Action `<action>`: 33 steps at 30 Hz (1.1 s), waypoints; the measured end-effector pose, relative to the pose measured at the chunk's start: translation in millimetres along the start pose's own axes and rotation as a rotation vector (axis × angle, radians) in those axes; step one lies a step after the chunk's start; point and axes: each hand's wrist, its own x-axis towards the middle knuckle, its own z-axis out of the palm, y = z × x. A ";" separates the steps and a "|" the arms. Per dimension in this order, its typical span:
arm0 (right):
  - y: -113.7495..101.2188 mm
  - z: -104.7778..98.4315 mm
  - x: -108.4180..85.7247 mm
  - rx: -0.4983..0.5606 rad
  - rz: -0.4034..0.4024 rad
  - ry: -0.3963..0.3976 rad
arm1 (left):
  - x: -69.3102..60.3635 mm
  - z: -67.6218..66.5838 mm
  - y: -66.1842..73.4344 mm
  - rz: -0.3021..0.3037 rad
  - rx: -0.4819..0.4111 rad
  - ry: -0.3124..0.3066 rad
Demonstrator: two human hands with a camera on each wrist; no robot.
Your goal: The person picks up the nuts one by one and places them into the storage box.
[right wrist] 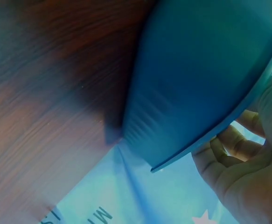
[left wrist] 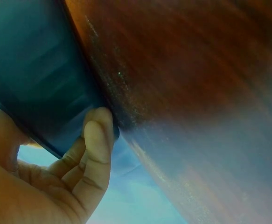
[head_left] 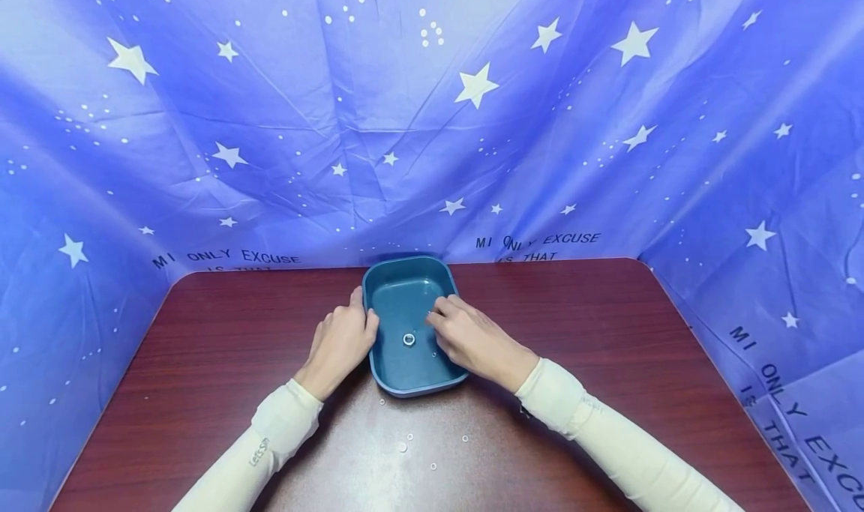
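Observation:
A blue-green plastic box (head_left: 398, 381) stands at the middle of the table. My left hand (head_left: 340, 339) grips its left side, thumb at the rim and fingers against the outer wall (left wrist: 47, 70). Over the right rim reaches my right hand (head_left: 475, 339), fingers curled inside the box. A tiny shiny piece shows at its fingertips, seemingly pinched; its shape is too small to make out. In the right wrist view the box wall (right wrist: 182, 84) hides these fingertips. A larger metal nut (head_left: 408, 339) lies on the box floor, with a tiny ring-like piece (head_left: 434, 354) nearby.
Several tiny nut-like pieces lie on the dark red wooden table (head_left: 236, 347) in front of the box, among them a whitish one (head_left: 403, 447). A blue star-printed cloth (head_left: 337, 122) hangs behind the table and along both sides.

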 end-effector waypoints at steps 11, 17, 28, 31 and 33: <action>3.0 1.7 -3.4 -0.074 -0.001 0.022 | -0.2 -0.7 1.4 -0.013 0.004 -0.006; 4.3 1.2 -5.3 -0.085 0.021 0.021 | -0.2 -1.2 1.6 -0.013 0.004 -0.008; 8.0 2.1 -8.6 -0.086 0.050 0.001 | 0.5 -1.4 1.6 -0.011 -0.001 -0.009; 8.7 0.8 -9.9 -0.086 0.063 -0.004 | 0.8 -1.8 2.0 -0.013 -0.002 -0.010; 9.4 0.0 -11.0 -0.086 0.076 -0.008 | 1.1 -2.2 2.4 -0.013 -0.002 -0.012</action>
